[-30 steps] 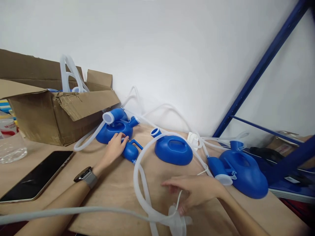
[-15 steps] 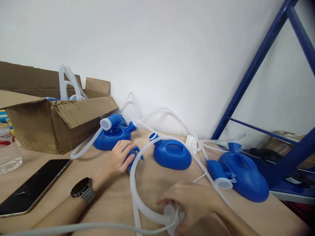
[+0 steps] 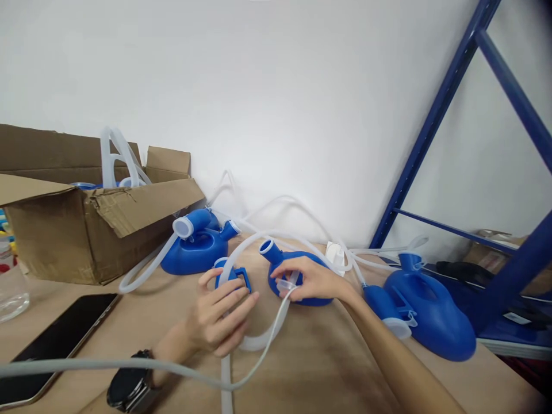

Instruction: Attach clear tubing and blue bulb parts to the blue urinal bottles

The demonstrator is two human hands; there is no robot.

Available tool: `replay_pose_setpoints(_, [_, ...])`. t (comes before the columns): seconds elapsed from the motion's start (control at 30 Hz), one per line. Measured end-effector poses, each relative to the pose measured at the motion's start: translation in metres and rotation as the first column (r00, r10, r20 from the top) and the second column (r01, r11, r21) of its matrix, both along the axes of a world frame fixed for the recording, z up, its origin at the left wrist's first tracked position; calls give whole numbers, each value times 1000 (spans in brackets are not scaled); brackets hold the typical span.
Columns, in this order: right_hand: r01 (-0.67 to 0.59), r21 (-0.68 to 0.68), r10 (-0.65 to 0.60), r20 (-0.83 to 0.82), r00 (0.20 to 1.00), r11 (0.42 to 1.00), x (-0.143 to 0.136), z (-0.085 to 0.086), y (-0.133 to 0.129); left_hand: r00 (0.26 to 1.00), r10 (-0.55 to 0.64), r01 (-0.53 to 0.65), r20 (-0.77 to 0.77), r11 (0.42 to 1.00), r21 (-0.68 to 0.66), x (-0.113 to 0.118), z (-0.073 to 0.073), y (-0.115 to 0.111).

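Note:
My left hand (image 3: 224, 316), with a dark watch (image 3: 129, 382) at its wrist, is closed round the thick translucent tube (image 3: 254, 343), which passes behind its fingers. Just beyond the fingertips lies a small blue plastic piece (image 3: 241, 277) with a handle. Between its thumb and fingers, my right hand (image 3: 308, 279) pinches a clear plastic cap (image 3: 284, 285) at the tube's end. A thin white tube (image 3: 263, 351) hangs by it. Behind the right hand stands a blue urinal bottle (image 3: 271, 251) with an uncapped neck, partly hidden by the hand.
More blue bottles with attached heads stand at left (image 3: 190, 253) and right (image 3: 435, 319). An open cardboard box (image 3: 52, 230) holds further parts. A phone (image 3: 64, 333) lies at left, near a clear container (image 3: 12, 293). A blue metal rack (image 3: 425, 138) rises at right.
My right hand has lifted the clear cap away from the near edge, up to the middle bottle. My left hand has shifted nearer, from the small blue piece to the tube.

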State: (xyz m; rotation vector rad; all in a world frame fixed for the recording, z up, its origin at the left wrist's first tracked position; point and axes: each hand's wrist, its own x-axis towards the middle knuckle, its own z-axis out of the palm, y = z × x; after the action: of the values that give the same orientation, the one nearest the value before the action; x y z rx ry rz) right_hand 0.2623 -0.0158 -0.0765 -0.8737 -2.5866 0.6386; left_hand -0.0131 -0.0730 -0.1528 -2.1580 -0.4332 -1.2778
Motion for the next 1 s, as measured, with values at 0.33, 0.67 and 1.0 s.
replay_pose_setpoints(0.33, [250,22,-214,-445,870,968,-33,-4,27,922,331,-370,-200,906,-207,35,40,16])
replay_pose_setpoints(0.67, [271,3,-247,-407,880,962,12,0,39,940,198,-337,-277,657,-675,29,105,84])
replay_pose_setpoints(1.0, [-102,-363,72,-94,993,926,99,16,42,962,163,-269,-217,462,-845,-8,101,132])
